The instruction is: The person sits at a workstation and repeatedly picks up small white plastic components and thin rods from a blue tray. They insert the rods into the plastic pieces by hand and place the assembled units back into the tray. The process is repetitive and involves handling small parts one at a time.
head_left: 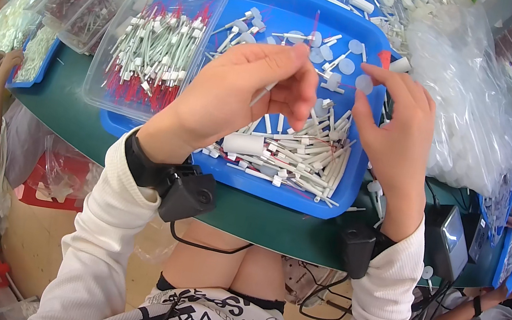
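My left hand [234, 88] is over the middle of the blue tray [356, 167], its fingers curled and closed. A thin white tube [263, 93] shows beneath the palm, partly hidden by the fingers that hold it. My right hand [399, 124] pinches a small translucent round disc [364, 84] between thumb and forefinger, a little apart from the left hand. Below both hands, many white tube pieces [310, 163] with square white ends and thin red wires lie heaped. A thicker white cylinder [243, 144] rests among them. More translucent discs [346, 66] lie scattered farther back.
A clear plastic box [101, 74] full of white tubes with red wires stands at the left. Bulky clear bags [477, 110] lie at the right. A black device [447, 242] with cables sits near the green table's [246, 216] right edge. Other people work on both sides.
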`<control>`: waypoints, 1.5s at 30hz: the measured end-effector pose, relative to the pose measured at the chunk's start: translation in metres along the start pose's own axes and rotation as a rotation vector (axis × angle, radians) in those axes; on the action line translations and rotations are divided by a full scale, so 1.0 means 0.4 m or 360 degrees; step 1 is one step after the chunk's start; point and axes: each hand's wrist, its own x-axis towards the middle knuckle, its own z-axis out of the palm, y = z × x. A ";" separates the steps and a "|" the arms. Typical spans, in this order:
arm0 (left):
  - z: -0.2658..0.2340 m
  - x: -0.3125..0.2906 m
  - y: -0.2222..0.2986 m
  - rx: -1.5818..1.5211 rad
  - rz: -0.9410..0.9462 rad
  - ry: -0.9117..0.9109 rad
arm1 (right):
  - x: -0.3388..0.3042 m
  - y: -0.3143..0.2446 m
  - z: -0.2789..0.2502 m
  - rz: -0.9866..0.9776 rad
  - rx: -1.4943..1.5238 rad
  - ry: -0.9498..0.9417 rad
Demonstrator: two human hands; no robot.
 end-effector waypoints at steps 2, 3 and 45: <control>0.023 -0.004 0.007 0.0264 0.0028 0.0082 | 0.004 -0.006 -0.006 0.0098 0.0226 0.0038; 0.029 -0.005 0.006 0.0318 0.0054 0.0063 | 0.004 -0.011 -0.007 0.0168 0.0396 0.0051; 0.049 -0.019 -0.017 0.2397 0.0936 0.0549 | -0.003 -0.044 0.010 0.0136 0.1266 -0.0195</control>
